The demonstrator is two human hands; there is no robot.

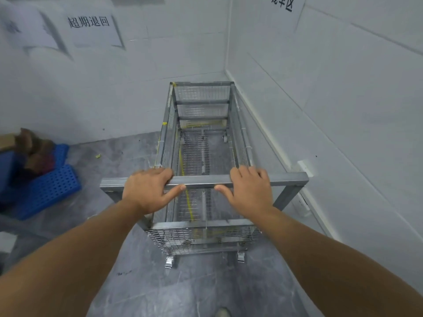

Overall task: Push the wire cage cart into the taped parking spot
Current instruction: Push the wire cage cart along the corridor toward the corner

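The wire cage cart (203,154) is a tall grey metal frame with mesh sides and small casters, standing lengthwise in the room's corner with its far end near the back wall. Both my hands rest on its near handle bar (201,180). My left hand (148,191) grips the bar left of centre, and my right hand (249,191) grips it right of centre, thumbs under the bar. Yellow tape (186,191) on the floor shows through the mesh bottom, running lengthwise under the cart's left side.
A white wall (320,110) runs close along the cart's right side, with a white socket box (304,167) by the handle's right end. Blue plastic pallets (45,188) with cardboard lie on the left floor. Grey floor (194,289) lies behind the cart.
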